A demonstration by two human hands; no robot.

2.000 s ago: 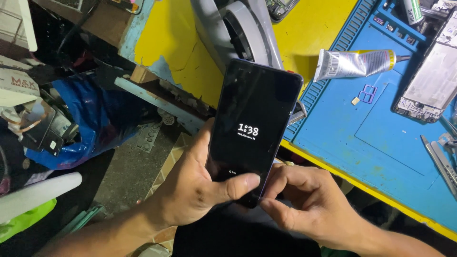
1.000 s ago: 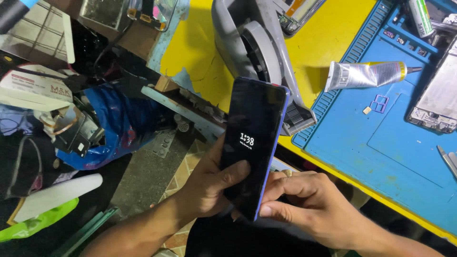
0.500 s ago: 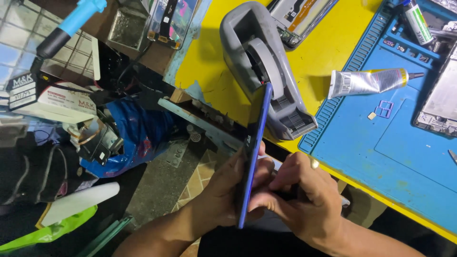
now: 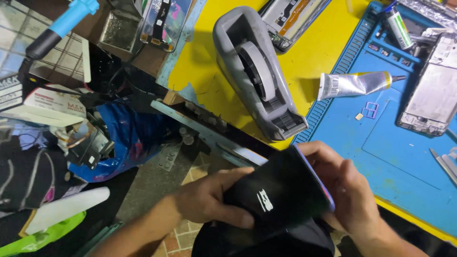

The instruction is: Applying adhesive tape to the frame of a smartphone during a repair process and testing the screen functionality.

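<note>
Seen from the head camera, both hands grasp a dark smartphone (image 4: 281, 192) low over the table's edge, its lit screen tilted up. The left hand (image 4: 209, 200) wraps fingers under its near side, thumb pressed on the glass; the right hand (image 4: 347, 192) clasps the far edge. Just beyond sits a grey tape dispenser (image 4: 257, 71) on the yellow table (image 4: 204, 57) (a silver glue tube (image 4: 357, 84) lies on the blue mat (image 4: 400, 157)).

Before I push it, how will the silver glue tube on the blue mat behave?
The glue tube looks squeezed and creased, so probably soft and light. It lies flat on the blue mat, so it should slide rather than roll. Its thin nozzle could perhaps snag.
</note>
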